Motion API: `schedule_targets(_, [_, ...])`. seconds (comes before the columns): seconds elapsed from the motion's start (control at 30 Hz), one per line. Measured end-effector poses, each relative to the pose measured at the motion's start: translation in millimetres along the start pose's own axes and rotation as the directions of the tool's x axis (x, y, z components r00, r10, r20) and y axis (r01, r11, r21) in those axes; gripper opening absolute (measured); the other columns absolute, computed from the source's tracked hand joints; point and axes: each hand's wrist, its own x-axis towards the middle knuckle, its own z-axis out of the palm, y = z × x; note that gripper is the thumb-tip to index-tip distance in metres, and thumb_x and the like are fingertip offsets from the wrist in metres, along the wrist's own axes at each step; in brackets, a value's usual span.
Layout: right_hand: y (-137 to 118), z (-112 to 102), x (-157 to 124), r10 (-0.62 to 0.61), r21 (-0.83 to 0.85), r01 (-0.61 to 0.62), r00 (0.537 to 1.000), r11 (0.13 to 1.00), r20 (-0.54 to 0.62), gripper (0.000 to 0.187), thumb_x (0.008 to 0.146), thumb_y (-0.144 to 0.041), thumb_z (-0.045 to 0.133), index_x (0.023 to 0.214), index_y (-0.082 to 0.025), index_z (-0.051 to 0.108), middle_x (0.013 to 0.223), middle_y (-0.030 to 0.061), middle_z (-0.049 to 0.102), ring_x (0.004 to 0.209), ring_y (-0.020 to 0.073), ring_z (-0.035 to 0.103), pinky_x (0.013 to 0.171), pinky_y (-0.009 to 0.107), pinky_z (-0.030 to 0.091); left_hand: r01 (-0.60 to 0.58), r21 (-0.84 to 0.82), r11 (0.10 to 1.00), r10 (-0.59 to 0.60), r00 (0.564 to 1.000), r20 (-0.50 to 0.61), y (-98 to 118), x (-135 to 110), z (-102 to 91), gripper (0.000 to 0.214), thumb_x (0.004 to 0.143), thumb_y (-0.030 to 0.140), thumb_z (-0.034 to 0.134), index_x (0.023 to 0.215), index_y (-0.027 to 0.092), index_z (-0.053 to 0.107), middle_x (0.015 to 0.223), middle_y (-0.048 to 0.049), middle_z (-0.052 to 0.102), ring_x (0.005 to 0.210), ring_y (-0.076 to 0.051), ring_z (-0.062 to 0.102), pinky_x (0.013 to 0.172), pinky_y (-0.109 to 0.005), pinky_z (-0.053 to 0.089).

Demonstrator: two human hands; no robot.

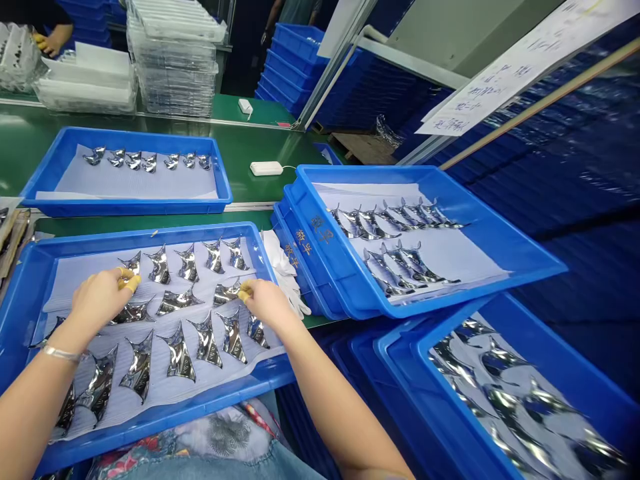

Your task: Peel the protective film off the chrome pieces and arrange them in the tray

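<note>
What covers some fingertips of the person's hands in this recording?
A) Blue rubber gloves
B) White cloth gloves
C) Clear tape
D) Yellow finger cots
D: the left hand and right hand wear yellow finger cots, while white cloth gloves lie unworn beside the blue plastic tray.

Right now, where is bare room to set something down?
Green bench shows in a strip between the rear blue tray and front blue tray, and around the white box beside the rear tray. The front tray is crowded: metal pieces surround the left hand and right hand.
</note>
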Motion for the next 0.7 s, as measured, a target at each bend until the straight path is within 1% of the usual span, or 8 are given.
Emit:
schedule_targets(0.1, [-13.5,7.3,16.7,0.035,-0.099,-0.029,0.997,0.995,0.063,0.021,0.096,-0.033,0.062,0.104,-0.015,0.07,0.108,0.0086,0.073,0.105,0.0233,0.068,0.095,0.045,0.052,0.016,0.026,1.0,-0.017,0.998,0.052,2.4,-17.2,-5.8,0.04,0.088,0.043,0.052,0.11,0.017,0.073,0.058,-0.004,0.066,0.061,-0.027,0.064,0.055,-0.035,0.042])
schedule_targets(0.2, [-21.5,13.8,29.6,0.075,-0.142,-0.063,0.994,0.988,0.074,0.029,0.098,-0.04,0.059,0.108,-0.014,0.067,0.113,0.0088,0.07,0.104,0.0223,0.067,0.095,0.046,0.053,-0.001,0.003,1.0,0.001,0.996,0.089,4.5,-31.3,-5.3,0.05,0.083,0.046,0.046,0.113,0.017,0.073,0.049,-0.0029,0.061,0.056,-0.03,0.063,0.052,-0.034,0.039])
schedule_targets(0.3, [-27.2,18.7,34.1,0.059,-0.13,-0.052,0.997,0.99,0.05,0.032,0.099,-0.041,0.057,0.114,-0.015,0.066,0.114,0.009,0.069,0.104,0.0225,0.067,0.094,0.046,0.053,-0.027,-0.025,0.999,0.029,0.995,0.098,6.0,-40.2,0.0,0.053,0.081,0.048,0.044,0.112,0.017,0.074,0.05,-0.003,0.063,0.058,-0.03,0.064,0.055,-0.034,0.041])
schedule_targets(0.4, [-31.9,23.1,31.3,-0.009,-0.088,0.013,0.999,0.996,0.038,0.034,0.1,-0.043,0.054,0.118,-0.016,0.065,0.111,0.0084,0.07,0.103,0.0225,0.067,0.094,0.046,0.052,-0.053,-0.06,0.997,0.059,0.993,0.1,8.0,-45.1,6.4,0.055,0.08,0.05,0.043,0.112,0.017,0.073,0.054,-0.0032,0.067,0.058,-0.029,0.065,0.056,-0.034,0.042])
schedule_targets(0.53, [-31.0,29.5,29.3,-0.081,-0.024,0.082,0.996,0.996,0.047,0.037,0.099,-0.046,0.055,0.12,-0.019,0.066,0.104,0.0071,0.074,0.102,0.023,0.069,0.089,0.04,0.052,-0.094,-0.127,0.987,0.106,0.99,0.097,9.8,-48.9,12.7,0.055,0.08,0.053,0.044,0.111,0.018,0.073,0.062,-0.0033,0.072,0.062,-0.028,0.067,0.059,-0.034,0.044])
schedule_targets(0.6, [-28.8,32.8,31.8,-0.075,0.0,0.075,0.996,0.997,0.044,0.039,0.095,-0.048,0.059,0.12,-0.018,0.066,0.102,0.0071,0.075,0.1,0.023,0.07,0.087,0.039,0.052,-0.109,-0.158,0.981,0.123,0.989,0.084,10.1,-50.7,14.8,0.054,0.08,0.055,0.045,0.109,0.02,0.073,0.065,-0.0033,0.073,0.064,-0.027,0.068,0.06,-0.033,0.045])
schedule_targets(0.7, [-29.2,37.0,37.5,-0.035,0.034,0.034,0.999,0.999,0.042,0.038,0.093,-0.048,0.064,0.111,-0.015,0.067,0.102,0.0078,0.074,0.097,0.0224,0.069,0.088,0.041,0.053,-0.126,-0.197,0.972,0.139,0.989,0.054,11.0,-54.4,17.6,0.05,0.08,0.054,0.046,0.106,0.021,0.074,0.068,-0.0034,0.075,0.066,-0.027,0.069,0.062,-0.034,0.046])
